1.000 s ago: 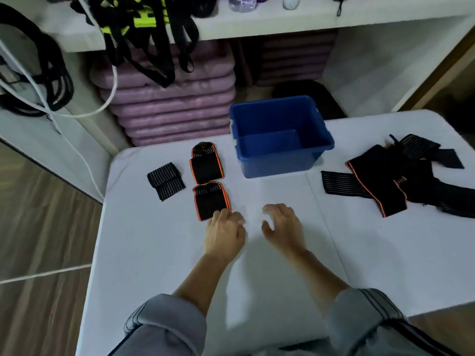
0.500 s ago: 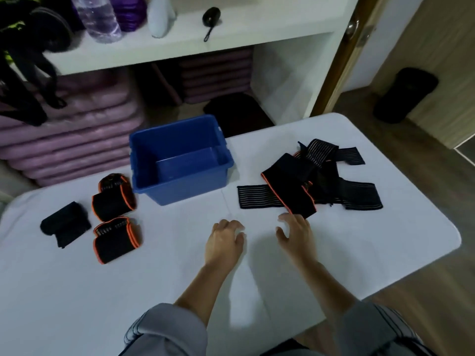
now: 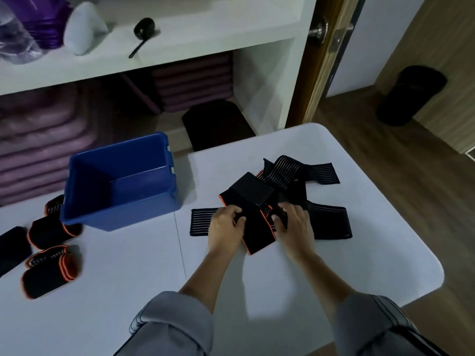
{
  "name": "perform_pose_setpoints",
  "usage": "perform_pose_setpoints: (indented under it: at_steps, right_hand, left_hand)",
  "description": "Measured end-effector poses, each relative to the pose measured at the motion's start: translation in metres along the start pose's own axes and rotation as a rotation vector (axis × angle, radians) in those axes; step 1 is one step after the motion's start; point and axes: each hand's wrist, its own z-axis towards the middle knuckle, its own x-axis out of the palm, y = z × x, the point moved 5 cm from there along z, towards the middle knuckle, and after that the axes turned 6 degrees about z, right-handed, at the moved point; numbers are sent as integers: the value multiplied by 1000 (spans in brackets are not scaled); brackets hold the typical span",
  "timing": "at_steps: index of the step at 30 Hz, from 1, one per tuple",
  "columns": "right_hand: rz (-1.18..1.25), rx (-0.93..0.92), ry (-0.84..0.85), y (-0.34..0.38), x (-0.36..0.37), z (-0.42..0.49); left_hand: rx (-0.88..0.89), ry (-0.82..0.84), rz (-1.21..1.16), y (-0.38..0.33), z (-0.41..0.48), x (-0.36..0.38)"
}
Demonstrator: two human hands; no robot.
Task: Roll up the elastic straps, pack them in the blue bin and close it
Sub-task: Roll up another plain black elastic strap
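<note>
Orange-edged strap (image 3: 258,237) sits pinched between left hand (image 3: 223,229) and right hand (image 3: 295,227).

No readable text, label or number shows anywhere.

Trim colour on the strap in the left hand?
Orange edging on a black strap; seen in the head view.
</note>
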Motion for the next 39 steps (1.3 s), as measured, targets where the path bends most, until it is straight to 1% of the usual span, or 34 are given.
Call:
perform_pose_setpoints:
  at_steps: [3,5,8,11,13,16,18,20,23,26,28,30,32,35,39]
  right_hand:
    - [9,-79,-23,9,6,23]
    - [-8,-147,-40,18,12,37]
    - [-53,-214,-30,28,22,54]
    - [-47,-218,-31,30,26,64]
    - [-30,-211,-80,28,25,69]
    - [-7,-213,-176,25,19,77]
    - [-12,-200,-192,25,17,88]
    - [-37,-177,-173,28,15,103]
    - [-106,-188,-52,33,22,127]
    - [-203,-214,142,35,37,147]
    - [-342,-161,286,29,47,155]
    - [-487,-124,375,23,51,157]
    - [-531,-119,366,22,49,156]
    - [-486,-101,279,20,37,156]
    - [-292,-90,201,17,9,158]
  left_hand:
    - [-80,-53,77,15,7,-4]
    - [-155,-72,173,31,8,-10]
    - [-324,-21,374,58,8,-18]
    - [-402,21,440,74,9,-22]
    - [-400,14,427,77,13,-22]
    - [-387,-6,280,76,20,-20]
    - [-386,-42,202,75,22,-20]
    - [-357,-94,172,73,23,-21]
    - [-273,-124,114,67,24,-23]
    - [-238,-110,30,67,26,-25]
    - [-218,-105,15,66,26,-28]
    - [-194,-103,13,64,25,-31]
    - [-169,-105,12,63,25,-34]
    - [-115,-121,19,60,25,-38]
    - [-84,-127,4,53,24,-41]
